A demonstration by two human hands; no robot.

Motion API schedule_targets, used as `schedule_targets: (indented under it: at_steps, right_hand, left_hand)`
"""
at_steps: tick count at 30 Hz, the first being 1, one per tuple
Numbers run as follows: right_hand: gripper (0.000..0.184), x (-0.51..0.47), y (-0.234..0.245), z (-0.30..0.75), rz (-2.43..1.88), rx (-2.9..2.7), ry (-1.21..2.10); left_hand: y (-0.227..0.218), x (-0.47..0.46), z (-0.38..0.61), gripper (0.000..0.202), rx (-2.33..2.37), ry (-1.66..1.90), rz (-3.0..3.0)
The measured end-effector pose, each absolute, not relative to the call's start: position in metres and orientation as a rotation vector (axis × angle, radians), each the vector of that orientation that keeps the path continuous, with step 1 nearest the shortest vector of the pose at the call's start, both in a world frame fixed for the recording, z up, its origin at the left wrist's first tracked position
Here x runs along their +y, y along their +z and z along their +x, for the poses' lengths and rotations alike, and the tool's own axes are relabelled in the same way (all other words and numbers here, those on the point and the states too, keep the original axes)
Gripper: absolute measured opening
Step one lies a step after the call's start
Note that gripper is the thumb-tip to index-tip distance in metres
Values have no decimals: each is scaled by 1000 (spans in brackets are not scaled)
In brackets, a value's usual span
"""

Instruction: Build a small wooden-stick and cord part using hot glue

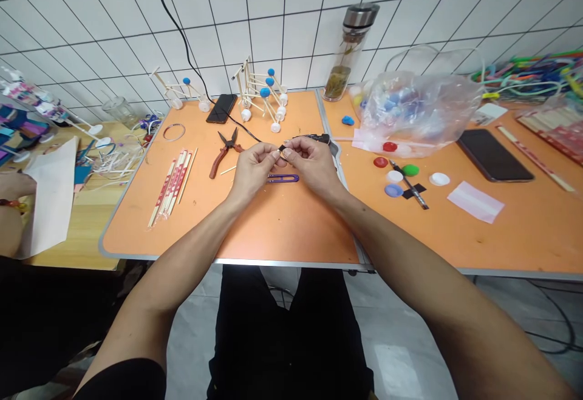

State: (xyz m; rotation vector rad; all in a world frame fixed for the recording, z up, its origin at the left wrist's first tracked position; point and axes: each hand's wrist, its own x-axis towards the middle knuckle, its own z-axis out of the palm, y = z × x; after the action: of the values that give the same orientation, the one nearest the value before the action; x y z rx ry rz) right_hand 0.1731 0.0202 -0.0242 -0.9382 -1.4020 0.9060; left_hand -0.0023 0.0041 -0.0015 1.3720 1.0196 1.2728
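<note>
My left hand (254,166) and my right hand (312,166) are raised together above the orange table top (291,233), their fingertips pinching a small black piece (282,147). A black corded tool (316,139) lies just beyond my right hand. Purple-handled thread snips (283,178) lie under my hands. To the left are red-handled pliers (223,154) and a paper-wrapped bundle of wooden sticks (170,184).
Stick models with blue balls (262,93) stand at the back, near a black phone (221,108) and a glass bottle (350,53). A plastic bag (419,115), coloured bottle caps (394,176) and another phone (494,155) lie right. A co-worker's arm (11,206) shows at left.
</note>
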Motion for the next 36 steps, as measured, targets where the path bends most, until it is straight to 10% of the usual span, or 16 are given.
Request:
schedule_targets:
  at_steps: [36]
  right_hand:
    - [21, 15, -11, 177, -955, -1385, 942]
  left_hand:
    - [2, 3, -5, 36, 1006, 1179, 1377]
